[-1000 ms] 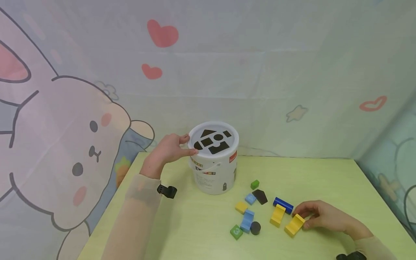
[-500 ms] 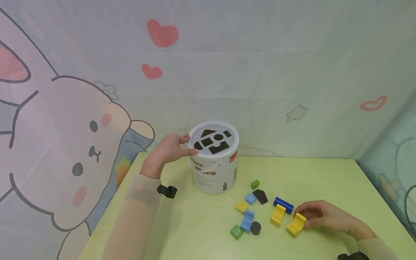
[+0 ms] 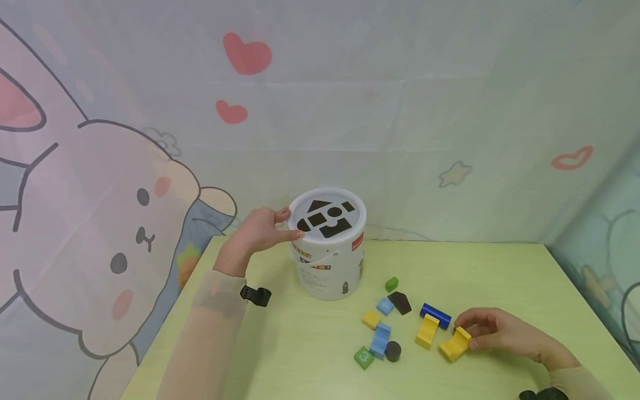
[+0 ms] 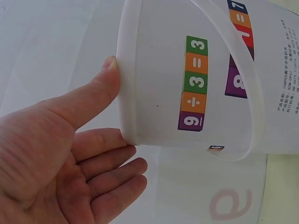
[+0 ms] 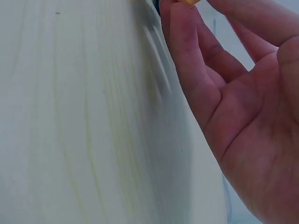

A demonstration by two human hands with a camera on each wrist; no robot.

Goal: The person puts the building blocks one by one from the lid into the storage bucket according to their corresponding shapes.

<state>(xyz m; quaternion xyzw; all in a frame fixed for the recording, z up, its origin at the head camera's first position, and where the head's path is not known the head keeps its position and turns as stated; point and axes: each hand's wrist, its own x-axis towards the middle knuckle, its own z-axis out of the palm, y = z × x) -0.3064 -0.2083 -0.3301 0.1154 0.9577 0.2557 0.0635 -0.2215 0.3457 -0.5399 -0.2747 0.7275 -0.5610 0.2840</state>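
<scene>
Yellow concave block (image 3: 454, 345), at 4 o'clock from white bucket (image 3: 327, 278): pinched by right hand's (image 3: 502, 335) thumb and fingers; cannot tell whether it touches the tabletop (image 3: 280, 344). Risk: fingers brushing the blue cylinder (image 3: 435, 316), at its 11 o'clock, could roll it. Left hand (image 3: 256, 229), fingers spread, touches lid rim (image 3: 361, 223); uneven pressure might shift the bucket.

This looks like a children's play corner (home or nursery, I can't tell): a creased cloth (image 3: 350, 128) printed with a cartoon rabbit (image 3: 95, 222) and pinkish hearts (image 3: 247, 54) hangs behind a yellow-green table (image 3: 305, 350) bearing coloured toy blocks (image 3: 426, 332) and a white bucket (image 3: 327, 280) with a shape-cut lid (image 3: 326, 215).
</scene>
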